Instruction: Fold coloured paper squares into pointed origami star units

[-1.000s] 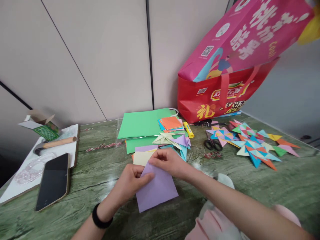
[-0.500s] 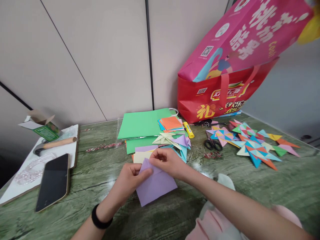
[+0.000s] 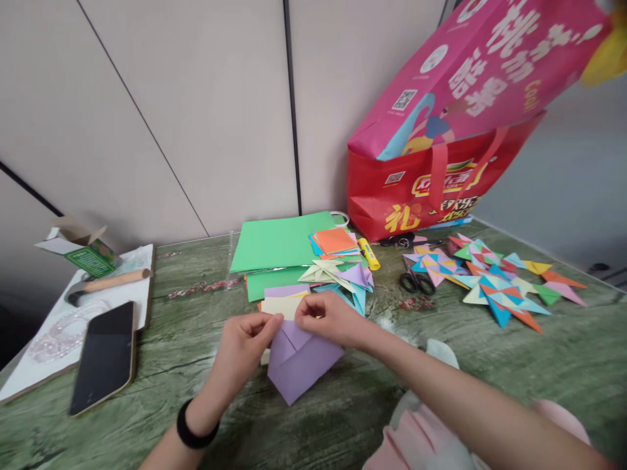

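Observation:
A partly folded sheet of purple origami paper point(image 3: 306, 369) is held between my two hands, its lower corner pointing toward me. My left hand point(image 3: 247, 343) pinches the upper left edge between thumb and fingers. At the upper right edge, my right hand point(image 3: 328, 318) is closed on the same sheet. Crease lines and a folded flap show near the top of the paper. Just behind it lie cream paper sheets point(image 3: 279, 307), partly covered by my right hand. Folded pale-green and purple paper pieces point(image 3: 337, 274) sit beyond my right hand.
Green paper point(image 3: 279, 243) lies at the back with small orange squares point(image 3: 334, 241) and a yellow glue stick point(image 3: 369, 254). Scissors point(image 3: 417, 283) and folded paper stars point(image 3: 502, 287) are on the right. A phone point(image 3: 104, 356) rests at left; a red bag point(image 3: 392, 202) stands behind.
The purple paper has turned slightly, and its lower corner has swung right. My left thumb has moved up and left to the paper's top edge. My right hand has barely moved.

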Demonstrator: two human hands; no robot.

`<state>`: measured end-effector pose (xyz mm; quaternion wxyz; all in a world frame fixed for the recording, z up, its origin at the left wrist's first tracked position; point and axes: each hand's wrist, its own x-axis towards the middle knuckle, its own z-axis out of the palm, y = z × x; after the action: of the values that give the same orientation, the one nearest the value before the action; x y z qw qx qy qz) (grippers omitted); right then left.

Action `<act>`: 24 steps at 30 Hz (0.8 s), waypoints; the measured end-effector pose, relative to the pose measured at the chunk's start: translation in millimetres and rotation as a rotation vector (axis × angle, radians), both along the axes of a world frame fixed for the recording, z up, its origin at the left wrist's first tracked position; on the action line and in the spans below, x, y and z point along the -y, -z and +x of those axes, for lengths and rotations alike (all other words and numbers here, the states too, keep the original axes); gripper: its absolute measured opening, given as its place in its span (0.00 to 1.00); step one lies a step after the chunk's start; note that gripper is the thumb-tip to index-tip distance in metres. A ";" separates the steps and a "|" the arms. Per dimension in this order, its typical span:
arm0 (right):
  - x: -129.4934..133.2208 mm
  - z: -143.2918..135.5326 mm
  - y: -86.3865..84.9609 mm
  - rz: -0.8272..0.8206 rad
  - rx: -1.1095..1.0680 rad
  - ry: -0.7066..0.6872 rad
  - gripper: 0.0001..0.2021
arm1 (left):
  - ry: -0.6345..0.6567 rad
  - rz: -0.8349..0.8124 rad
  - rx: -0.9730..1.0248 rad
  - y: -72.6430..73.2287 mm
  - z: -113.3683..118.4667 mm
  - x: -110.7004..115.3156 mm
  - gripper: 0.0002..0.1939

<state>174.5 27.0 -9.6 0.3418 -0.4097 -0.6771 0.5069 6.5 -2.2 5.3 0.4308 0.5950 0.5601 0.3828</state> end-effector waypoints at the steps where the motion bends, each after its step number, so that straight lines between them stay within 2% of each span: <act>1: -2.3 2.7 -0.6 -0.014 0.004 0.005 0.05 | -0.026 -0.002 0.024 0.1 -1.4 -0.8 0.15; 9: -15.5 20.5 -1.5 -0.034 0.040 -0.008 0.05 | -0.134 -0.004 0.091 3.5 -7.2 -4.7 0.13; 19: -18.1 25.2 -4.2 0.095 0.190 0.068 0.05 | -0.191 0.039 0.130 5.6 -10.1 -5.0 0.11; 22: -20.4 27.2 -5.2 0.045 0.063 0.139 0.05 | -0.225 0.068 0.165 5.6 -12.7 -6.2 0.10; 24: -18.6 24.3 -5.4 0.009 -0.058 0.133 0.09 | -0.225 0.079 0.174 6.6 -12.4 -6.3 0.10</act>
<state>198.8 45.6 -4.2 0.3963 -0.4373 -0.6403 0.4916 -6.0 4.1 -1.3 0.4085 0.5097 0.5683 0.5004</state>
